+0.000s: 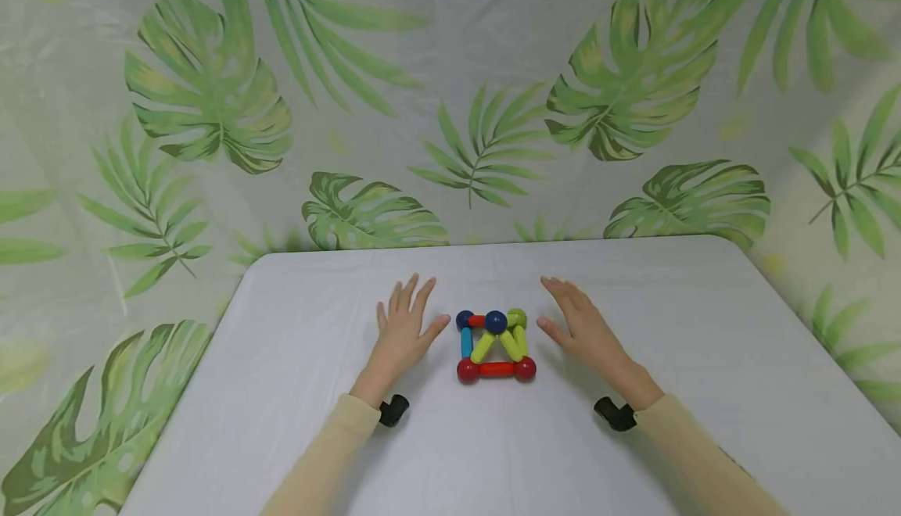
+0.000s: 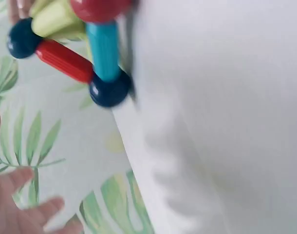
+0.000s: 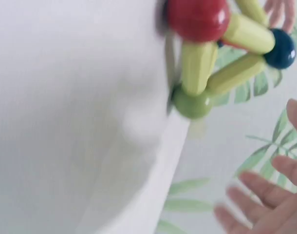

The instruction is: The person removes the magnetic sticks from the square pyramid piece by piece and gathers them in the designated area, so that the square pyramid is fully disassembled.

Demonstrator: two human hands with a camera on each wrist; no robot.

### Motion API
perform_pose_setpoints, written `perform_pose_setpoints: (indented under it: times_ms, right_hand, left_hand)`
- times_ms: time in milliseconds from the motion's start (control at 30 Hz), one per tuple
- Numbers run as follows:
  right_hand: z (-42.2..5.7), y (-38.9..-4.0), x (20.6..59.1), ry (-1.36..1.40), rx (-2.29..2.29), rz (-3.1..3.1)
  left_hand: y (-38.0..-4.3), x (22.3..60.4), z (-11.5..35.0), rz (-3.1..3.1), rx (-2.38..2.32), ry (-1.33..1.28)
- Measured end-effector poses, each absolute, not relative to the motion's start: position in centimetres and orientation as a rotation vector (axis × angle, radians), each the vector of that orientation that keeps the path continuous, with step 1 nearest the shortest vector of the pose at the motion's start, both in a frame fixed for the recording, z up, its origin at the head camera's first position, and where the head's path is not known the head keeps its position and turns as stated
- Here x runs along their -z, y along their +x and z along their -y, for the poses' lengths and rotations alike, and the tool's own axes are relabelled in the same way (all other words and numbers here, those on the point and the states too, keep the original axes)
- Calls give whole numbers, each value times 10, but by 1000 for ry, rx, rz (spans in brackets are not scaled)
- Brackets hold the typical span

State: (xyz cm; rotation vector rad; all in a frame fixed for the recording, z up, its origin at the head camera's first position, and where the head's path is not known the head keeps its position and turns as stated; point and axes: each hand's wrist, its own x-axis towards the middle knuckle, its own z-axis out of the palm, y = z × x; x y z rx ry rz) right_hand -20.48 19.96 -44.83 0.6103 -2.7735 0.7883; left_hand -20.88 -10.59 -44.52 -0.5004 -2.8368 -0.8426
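**Both hands open, flanking a rod-and-ball pyramid**

Neither hand holds anything: the left hand [image 1: 403,331] lies with fingers spread and straight just left of the toy pyramid [image 1: 496,344], the right hand [image 1: 581,322] likewise flat and relaxed just right of it, neither one touching it. That pyramid stands near the middle of the table [image 1: 296,391], somewhat closer to the far edge than the near one.

It is built of smooth, glossy plastic: round balls joined by short, thick cylindrical rods. Two red balls [image 1: 468,370] and a red rod form its near base edge; a blue rod [image 1: 466,342] runs back on the left to a dark blue ball [image 1: 464,319]; lime-green rods [image 1: 483,347] slant up to a dark blue ball at the apex. A matte white cloth, faintly creased, covers the table; behind hangs a shiny sheet printed with green palm leaves [image 1: 204,102].

Only the right wrist view shows the green corner ball [image 3: 191,104] clearly, though blurred. The left wrist view shows the blue rod's finely ribbed surface. No writing is legible.
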Motion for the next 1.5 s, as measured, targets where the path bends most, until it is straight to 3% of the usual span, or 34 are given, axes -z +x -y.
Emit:
perform_pose_setpoints:
  times_ms: [167, 300, 633, 1033, 1300, 1500]
  right_hand:
    - [-179, -197, 452, 752, -1312, 2688]
    - [-165, -194, 459, 712, -1482, 2683]
    - [-157, -187, 468, 638, -1528, 2658]
    - [-164, -194, 460, 578, -1431, 2601]
    - [-162, -196, 468, 618, -1392, 2628]
    - [-162, -193, 468, 614, -1417, 2624]
  left_hand:
    - [-208, 446, 78, 2702, 1369, -790]
    - [-209, 451, 54, 2623, 1484, -858]
    - [-212, 457, 47, 2565, 1501, -806]
    - [-224, 457, 52, 2463, 1802, -1134]
    - [-215, 457, 45, 2561, 1526, -1111]
    - [-212, 462, 46, 2546, 1606, -1050]
